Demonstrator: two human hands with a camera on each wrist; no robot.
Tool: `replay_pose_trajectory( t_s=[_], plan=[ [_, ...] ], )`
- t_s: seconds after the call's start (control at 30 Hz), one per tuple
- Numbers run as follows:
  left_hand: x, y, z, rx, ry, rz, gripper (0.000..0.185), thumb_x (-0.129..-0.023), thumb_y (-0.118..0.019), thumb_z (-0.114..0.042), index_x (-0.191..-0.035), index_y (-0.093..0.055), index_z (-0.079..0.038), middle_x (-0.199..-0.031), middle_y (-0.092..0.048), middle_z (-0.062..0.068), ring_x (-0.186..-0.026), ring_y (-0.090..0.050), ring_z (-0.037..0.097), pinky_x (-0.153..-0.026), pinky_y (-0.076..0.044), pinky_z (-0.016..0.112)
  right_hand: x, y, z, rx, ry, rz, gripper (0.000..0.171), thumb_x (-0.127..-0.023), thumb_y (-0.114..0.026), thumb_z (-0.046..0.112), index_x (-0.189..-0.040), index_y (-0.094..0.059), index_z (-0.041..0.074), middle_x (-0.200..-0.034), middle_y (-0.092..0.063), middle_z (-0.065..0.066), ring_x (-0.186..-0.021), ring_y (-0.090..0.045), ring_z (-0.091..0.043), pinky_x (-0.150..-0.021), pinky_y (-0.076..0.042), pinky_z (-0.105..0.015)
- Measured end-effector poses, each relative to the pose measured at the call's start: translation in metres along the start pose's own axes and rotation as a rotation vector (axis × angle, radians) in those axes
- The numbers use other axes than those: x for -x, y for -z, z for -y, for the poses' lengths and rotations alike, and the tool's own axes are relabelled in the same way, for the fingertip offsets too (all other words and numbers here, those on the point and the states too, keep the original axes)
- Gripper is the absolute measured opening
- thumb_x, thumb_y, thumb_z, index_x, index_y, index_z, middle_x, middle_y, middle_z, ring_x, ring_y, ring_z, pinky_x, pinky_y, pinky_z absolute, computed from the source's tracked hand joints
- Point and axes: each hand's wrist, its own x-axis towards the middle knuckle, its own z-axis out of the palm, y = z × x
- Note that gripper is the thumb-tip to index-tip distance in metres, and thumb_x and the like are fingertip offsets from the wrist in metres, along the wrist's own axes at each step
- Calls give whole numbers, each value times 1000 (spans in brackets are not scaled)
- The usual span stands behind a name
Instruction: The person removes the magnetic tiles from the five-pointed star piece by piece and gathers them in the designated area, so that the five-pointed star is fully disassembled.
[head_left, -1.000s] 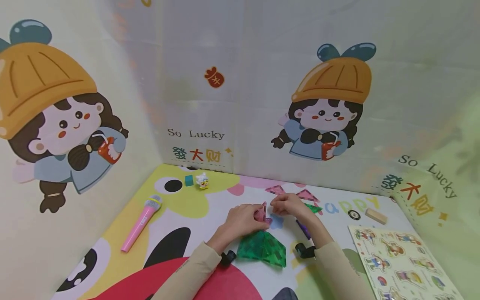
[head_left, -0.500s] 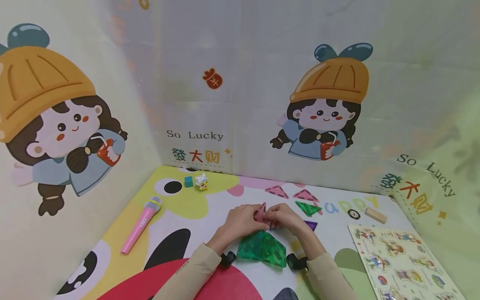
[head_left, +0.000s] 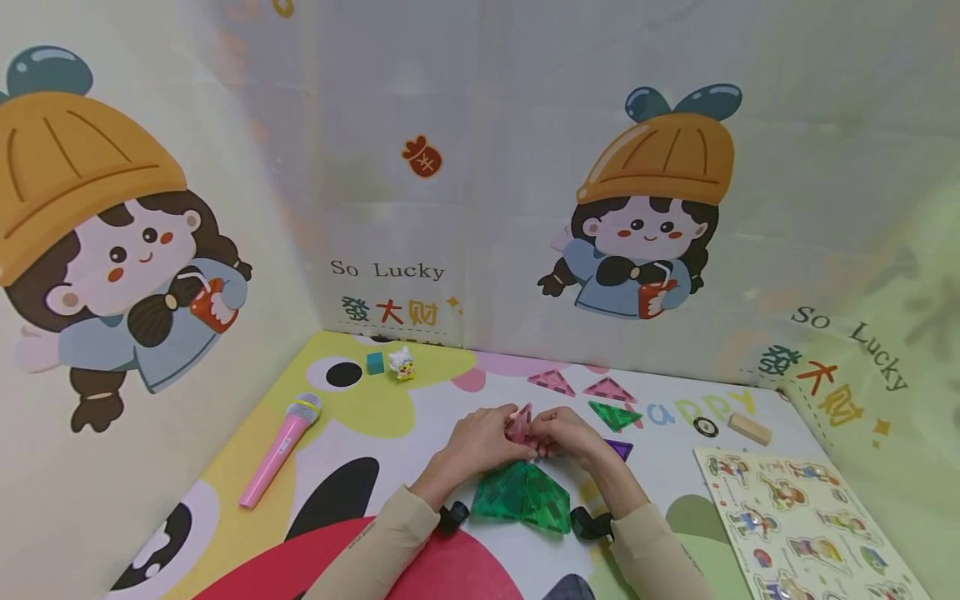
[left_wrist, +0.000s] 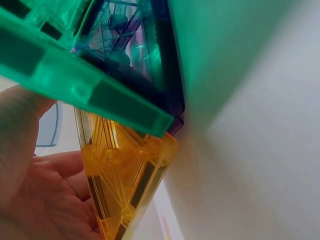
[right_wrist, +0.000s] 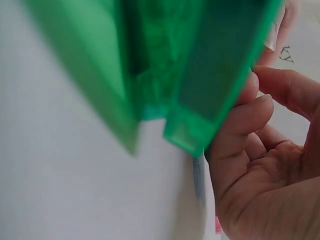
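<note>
Pink triangle tile [head_left: 519,425] gripped by left hand [head_left: 480,444] and right hand [head_left: 572,434] | green tile pyramid [head_left: 521,498] at 6 o'clock.

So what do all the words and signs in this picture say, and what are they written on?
"So Lucky": back printed wall sheet, under the red pouch drawing.
"發大财": same back sheet, just below it.
"So Lucky" and "發大财": right printed wall sheet.
"appy": colourful cartoon play mat; the first letter is hidden behind a green triangle tile.
Red pouch drawing: one character, too small to read.
Picture puzzle board: no readable words.
</note>
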Motion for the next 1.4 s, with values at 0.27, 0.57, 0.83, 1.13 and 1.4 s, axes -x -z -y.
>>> replay_pose_trajectory(
  t_s=[0.27, 0.57, 0.83, 1.13, 1.4],
  plan=[
    [0, 1, 2, 30, -15, -1, 56, -74, -77, -63, -109, -66, -21, -84, -66, -7, -75, -56, 8, -65, -43, 28, 0, 0, 0, -21, 11, 23, 19, -92, -60, 13, -76, -65, 4, -63, -64, 2, -56, -57, -10, -53, -45, -23],
    [0, 0, 3, 6, -6, 3, 72, -74, -76, -66, -126, -63, -18, -103, -71, -1, -88, -62, 13, -73, -49, 34, 0, 2, -2, -27, 27, 55, 20, -93, -56, 10, -76, -63, 4, -64, -65, 2, -57, -58, -10, -54, -47, -21],
    [1, 0, 4, 10, -13, 1, 77, -72, -75, -69, -128, -62, -18, -107, -71, 0, -91, -63, 13, -76, -50, 34, 1, 3, -2, -3, 35, 72, 20, -92, -54, 11, -73, -59, 7, -66, -64, 2, -60, -57, -12, -57, -49, -23],
    [0, 1, 4, 25, -23, 8, 69, -72, -76, -68, -120, -64, -20, -94, -69, -5, -82, -58, 9, -69, -45, 30, 2, 2, 1, -6, 19, 78, 17, -92, -53, 13, -79, -61, 6, -67, -65, 2, -60, -57, -13, -58, -50, -22],
    [-1, 1, 5, 25, 5, 38, 79, -74, -75, -66, -135, -58, -19, -92, -67, -6, -81, -57, 9, -72, -47, 33, 6, 15, 2, -77, -42, -11, 15, -94, -52, 15, -87, -61, 6, -71, -67, -1, -63, -63, -13, -61, -52, -23]
  ],
)
